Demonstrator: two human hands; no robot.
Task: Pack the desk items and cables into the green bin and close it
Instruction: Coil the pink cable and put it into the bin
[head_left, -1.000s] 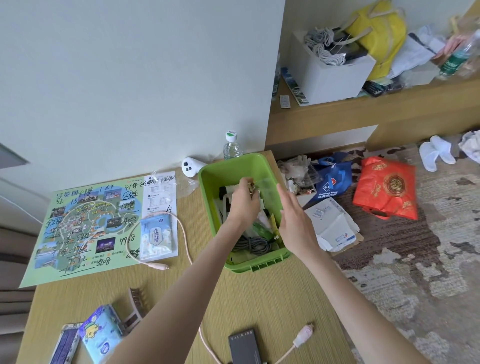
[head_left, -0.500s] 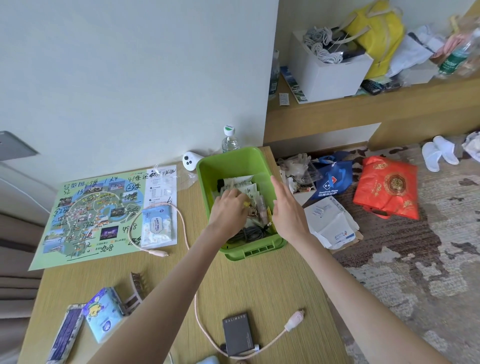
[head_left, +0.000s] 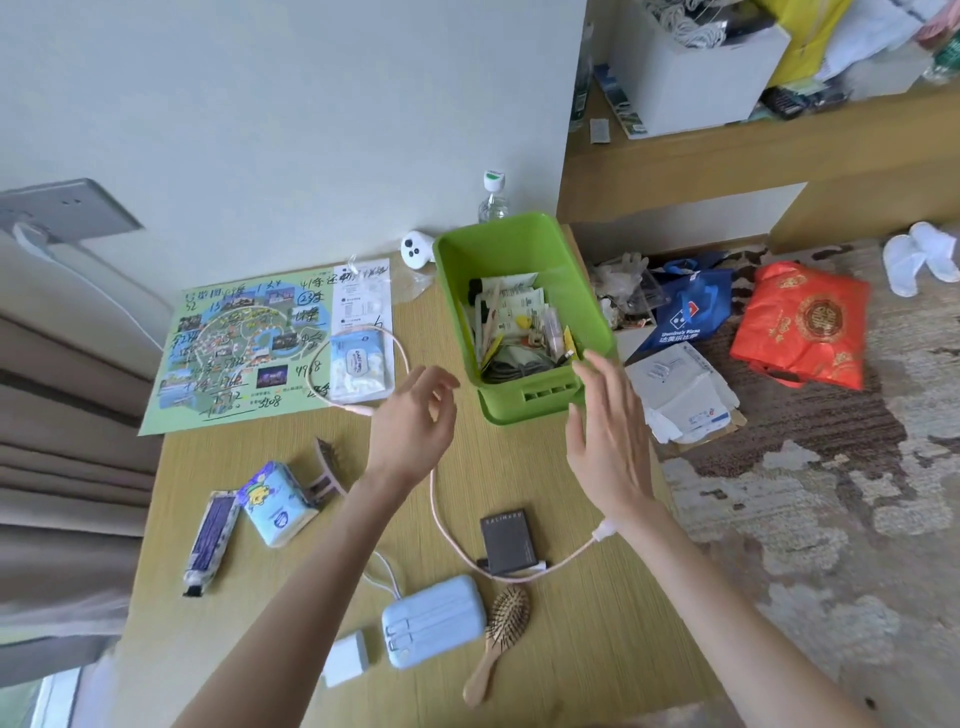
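Both hands empty, fingers relaxed: left hand (head_left: 413, 415) above pink cable (head_left: 434, 499), likely next pick; right hand (head_left: 605, 431) beside green bin (head_left: 524, 410), partly filled.

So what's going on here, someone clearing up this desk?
A person is packing desk things into a green bin. Both hands are empty and open: the left hand hovers beside the bin, the right hand by its near right corner. Packets and a grey cable lie inside. A pink cable, a blue power bank, a hairbrush and a toothpaste tube lie on the desk.
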